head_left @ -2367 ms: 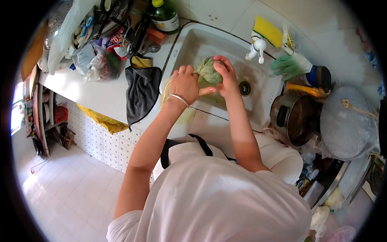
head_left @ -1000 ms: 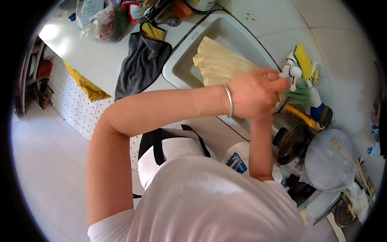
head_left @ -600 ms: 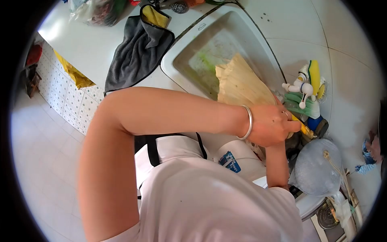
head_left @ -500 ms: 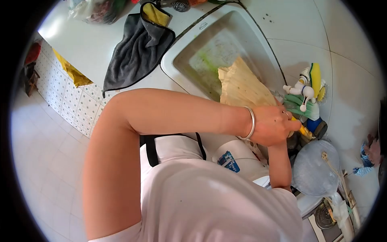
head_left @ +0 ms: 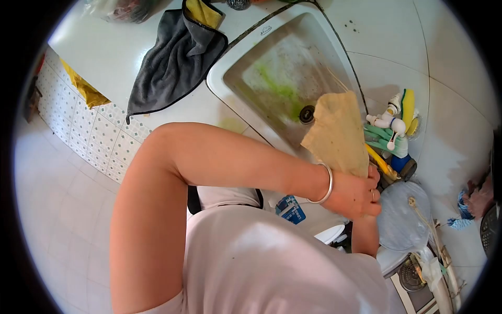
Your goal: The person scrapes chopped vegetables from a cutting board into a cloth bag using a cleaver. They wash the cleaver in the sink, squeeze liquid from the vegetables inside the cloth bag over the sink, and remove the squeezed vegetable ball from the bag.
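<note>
My left hand point(head_left: 356, 194), with a bangle and ring, reaches across my body to the right. Its fingers are closed round the lower end of a pale tan sheet point(head_left: 339, 133). The sheet stands up from the grip over the near right side of the sink point(head_left: 222, 78), its upper edge ragged; I cannot make out its material. My right forearm point(head_left: 364, 235) rises from below to the same spot, but the left hand hides most of the right hand. Green smears point(head_left: 285, 94) and a dark drain point(head_left: 307, 114) show in the basin.
A grey cloth point(head_left: 170, 63) lies on the counter left of the sink. Right of it are a white tap point(head_left: 389, 123), a yellow sponge point(head_left: 408, 107), green gloves point(head_left: 381, 137) and a round grey lid point(head_left: 402, 217). A plastic bag point(head_left: 120, 8) sits at the top left.
My left hand has moved down and slightly toward me. The sheet has swung from leaning left to more upright, uncovering the drain. The view has shifted slightly.
</note>
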